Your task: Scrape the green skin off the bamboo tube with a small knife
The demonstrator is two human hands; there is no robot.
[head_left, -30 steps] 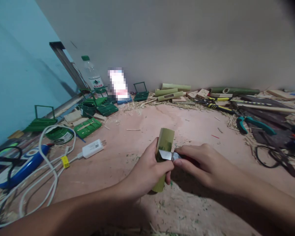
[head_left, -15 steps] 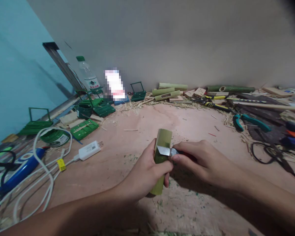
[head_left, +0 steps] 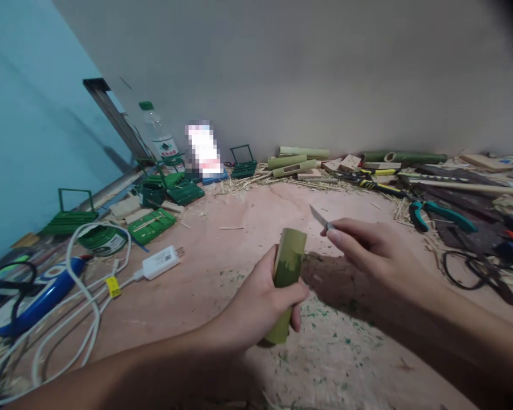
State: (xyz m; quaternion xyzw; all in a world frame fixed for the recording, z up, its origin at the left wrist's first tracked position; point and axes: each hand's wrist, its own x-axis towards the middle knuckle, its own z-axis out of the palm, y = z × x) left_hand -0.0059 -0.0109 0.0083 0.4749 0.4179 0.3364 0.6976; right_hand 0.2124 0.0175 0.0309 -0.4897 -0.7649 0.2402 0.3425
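A piece of green bamboo (head_left: 289,262) stands tilted in my left hand (head_left: 263,302), whose thumb and fingers wrap around its middle. Its upper part is pale and scraped, with a darker green patch of skin left below that. My right hand (head_left: 370,247) grips a knife (head_left: 320,216) with a slanted metal blade; most of the handle is hidden in the fingers. The blade points up and left, apart from the bamboo. Small green shavings (head_left: 325,324) lie scattered on the wooden board (head_left: 256,210) beneath.
A white charger (head_left: 160,263) with looped cable and a blue tube (head_left: 38,302) lie on the left. Small green bamboo models (head_left: 68,219) and a bottle (head_left: 160,136) stand behind. Cut bamboo pieces (head_left: 294,166) line the wall. Teal-handled pliers (head_left: 447,215) and black scissors (head_left: 483,276) lie right.
The knife has come off the bamboo's face and moved up and right with my right hand. My left hand still holds the bamboo. The whole view has shifted slightly.
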